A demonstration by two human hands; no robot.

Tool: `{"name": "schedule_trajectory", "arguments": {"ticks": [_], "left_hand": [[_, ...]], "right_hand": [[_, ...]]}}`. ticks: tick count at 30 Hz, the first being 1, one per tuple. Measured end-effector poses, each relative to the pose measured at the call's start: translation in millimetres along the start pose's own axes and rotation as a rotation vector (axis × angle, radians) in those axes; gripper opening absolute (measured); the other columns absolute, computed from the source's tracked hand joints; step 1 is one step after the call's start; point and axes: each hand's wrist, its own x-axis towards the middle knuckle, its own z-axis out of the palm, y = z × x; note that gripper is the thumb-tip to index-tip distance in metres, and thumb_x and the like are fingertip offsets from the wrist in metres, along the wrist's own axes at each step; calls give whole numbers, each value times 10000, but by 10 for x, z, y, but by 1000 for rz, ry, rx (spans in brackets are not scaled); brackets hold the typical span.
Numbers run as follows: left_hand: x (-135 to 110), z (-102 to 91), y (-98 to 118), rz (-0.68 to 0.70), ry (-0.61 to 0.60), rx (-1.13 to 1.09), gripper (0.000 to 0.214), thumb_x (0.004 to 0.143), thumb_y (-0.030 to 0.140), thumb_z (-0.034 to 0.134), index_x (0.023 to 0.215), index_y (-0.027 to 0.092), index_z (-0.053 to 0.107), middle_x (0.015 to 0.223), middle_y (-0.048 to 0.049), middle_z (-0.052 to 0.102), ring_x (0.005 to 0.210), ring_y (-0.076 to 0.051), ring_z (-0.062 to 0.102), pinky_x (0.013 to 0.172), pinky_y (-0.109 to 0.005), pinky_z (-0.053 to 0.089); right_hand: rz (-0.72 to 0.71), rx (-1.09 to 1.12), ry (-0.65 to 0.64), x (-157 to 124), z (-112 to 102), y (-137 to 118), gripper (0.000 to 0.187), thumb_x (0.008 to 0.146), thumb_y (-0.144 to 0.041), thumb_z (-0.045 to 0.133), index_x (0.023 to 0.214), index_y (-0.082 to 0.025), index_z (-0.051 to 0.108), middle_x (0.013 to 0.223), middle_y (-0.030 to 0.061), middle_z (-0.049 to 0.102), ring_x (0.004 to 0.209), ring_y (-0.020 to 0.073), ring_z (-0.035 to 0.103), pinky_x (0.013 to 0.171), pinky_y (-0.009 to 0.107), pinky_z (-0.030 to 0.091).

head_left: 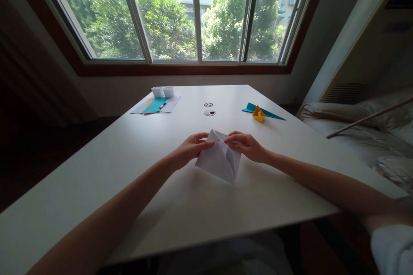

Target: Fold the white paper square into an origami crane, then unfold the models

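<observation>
White folded sheet (pixel 219 161) sits between both hands, its low point touching the table (pixel 97 180) and its top corner raised and tilted away from the person. Left hand (pixel 190 149) pinches the upper left edge, fingers curled over it. Right hand (pixel 248 146) grips the upper right flap, thumb hidden behind the paper. Both are grasping, neither free. My read: a pocket is being pulled open, so pull evenly from both sides, let the centre crease lead, and flatten only once the edges line up. Uneven pull would likely skew the fold. The sheet looks plain, thin and several layers thick, with a kite-like outline, a shadowed hollow in the right half and soft creases. Beyond the right hand, well apart: small yellow folded model (pixel 258 114) resting on a teal sheet (pixel 271 114). Straight beyond the hands: two small round discs (pixel 209 112). Far beyond the left hand: flat paper stack (pixel 171 103) with a teal piece (pixel 156 104) and a pen (pixel 162 105) on top, two small white boxes (pixel 163 91) just behind. Window (pixel 197 17) past that, trees (pixel 161 21) outside.
</observation>
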Motion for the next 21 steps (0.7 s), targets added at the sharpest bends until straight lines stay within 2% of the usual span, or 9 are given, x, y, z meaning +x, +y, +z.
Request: {"name": "schedule_trajectory", "arguments": {"ticks": [4, 8, 11, 13, 16, 19, 21], "left_hand": [[-15, 25, -5, -23, -74, 29, 393, 704, 436, 666, 933, 117, 648, 824, -81, 661, 689, -174, 606, 584, -248, 439], [3, 24, -18, -49, 29, 57, 407, 669, 452, 687, 872, 101, 658, 778, -82, 668, 643, -178, 600, 562, -257, 438], [28, 6, -47, -23, 132, 49, 423, 650, 451, 699, 875, 96, 656, 776, -81, 668, 644, -178, 597, 553, -254, 438], [39, -2, -65, -13, 185, 33, 441, 636, 445, 708, 889, 89, 648, 790, -87, 668, 654, -185, 600, 555, -261, 447], [43, 3, -81, 14, 200, -5, 457, 621, 429, 719, 903, 80, 629, 838, -104, 663, 691, -201, 607, 578, -281, 470], [45, 11, -94, 70, 169, -33, 472, 631, 409, 717, 946, 83, 588, 867, -111, 653, 726, -203, 613, 628, -306, 495], [52, 5, -112, 106, 185, 2, 560, 643, 391, 711, 1084, 116, 501, 869, -95, 646, 734, -204, 620, 644, -332, 511]], "right_hand": [[45, 63, -133, -10, 41, -39, 364, 813, -478, 501, 899, -160, 657, 1001, 87, 548, 868, 177, 546, 736, 301, 456], [149, 165, -154, -11, 34, -28, 614, 816, -652, 309, 952, -148, 633, 913, 82, 598, 842, 189, 559, 765, 341, 448], [173, 166, -138, -3, 7, -8, 695, 758, -722, 311, 1017, -150, 608, 892, 81, 609, 819, 191, 567, 700, 329, 468], [183, 132, -89, 6, -1, -3, 597, 743, -658, 452, 1046, -160, 583, 941, 80, 601, 797, 174, 573, 637, 293, 478], [222, 126, 10, 22, 8, 6, 461, 714, -467, 626, 1064, -178, 541, 987, 73, 596, 762, 151, 595, 594, 268, 495], [211, 204, 71, 39, 11, 33, 444, 713, -381, 652, 1084, -186, 505, 933, 60, 631, 750, 150, 612, 633, 296, 519], [194, 237, 96, 51, -2, 62, 439, 720, -359, 651, 1092, -186, 496, 877, 45, 653, 736, 145, 616, 649, 303, 521]]}}
